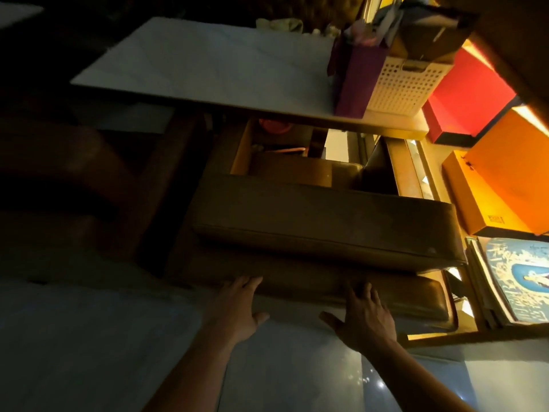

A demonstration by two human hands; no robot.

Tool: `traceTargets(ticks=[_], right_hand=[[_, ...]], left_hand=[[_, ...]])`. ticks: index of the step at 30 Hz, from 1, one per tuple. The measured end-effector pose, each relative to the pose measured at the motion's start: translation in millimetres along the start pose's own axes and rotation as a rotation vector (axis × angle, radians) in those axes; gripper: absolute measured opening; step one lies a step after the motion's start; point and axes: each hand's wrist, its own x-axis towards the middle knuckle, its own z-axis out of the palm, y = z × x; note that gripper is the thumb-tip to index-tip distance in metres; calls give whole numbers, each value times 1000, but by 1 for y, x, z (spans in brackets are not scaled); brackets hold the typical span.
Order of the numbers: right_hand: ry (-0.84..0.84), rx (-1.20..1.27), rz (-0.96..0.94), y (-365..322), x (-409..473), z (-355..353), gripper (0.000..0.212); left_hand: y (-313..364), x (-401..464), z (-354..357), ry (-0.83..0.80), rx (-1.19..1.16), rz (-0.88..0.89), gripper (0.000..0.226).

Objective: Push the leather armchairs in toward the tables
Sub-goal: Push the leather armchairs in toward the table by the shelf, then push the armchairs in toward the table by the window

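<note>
Dim room, tilted view. White table (pixel 208 63) fills the upper middle, its right end loaded with a white perforated basket (pixel 407 84) and a purple bag (pixel 356 81). Brown leather armchair (pixel 323 224) sits just below the table's near edge, backrest toward the person, seat partly tucked under the tabletop. Stacked to the right: red box (pixel 469 96), orange box (pixel 505 185), blue poster (pixel 523 281), all close beside the chair's right arm. Left side mostly dark, maybe another chair, can't tell. Left hand (pixel 240 304) flat, fingers spread, fingertips at the lower back edge of the chair; right hand (pixel 365 313) likewise, fingers splayed, open palm, on or just at the back panel. Neither hand grips anything; contact looks light, hard to confirm in this light. Judged step: pushing the chair in or just finishing the push. Risks: pushing off-centre could swing the chair right into the orange box and poster; shoving hard could knock the table and tip the bag and basket; arms could catch the table edge if they don't fit under it.
</note>
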Motion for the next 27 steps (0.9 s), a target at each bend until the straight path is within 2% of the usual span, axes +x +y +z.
traceTargets(ticks=[5, 12, 16, 21, 27], right_hand=[[-48, 58, -25, -55, -36, -25, 84], [2, 111, -48, -183, -101, -81, 86], [47, 139, -87, -260, -134, -102, 78], [70, 122, -163, -350, -166, -110, 74], [111, 121, -256, -449, -174, -105, 80]], left_hand=[[-46, -39, -45, 24, -52, 11, 79], [-134, -103, -128, 90, -49, 99, 80], [-192, -139, -169, 161, -47, 127, 79], [-272, -181, -203, 214, -109, 108, 78], [-364, -214, -227, 289, -180, 14, 77]])
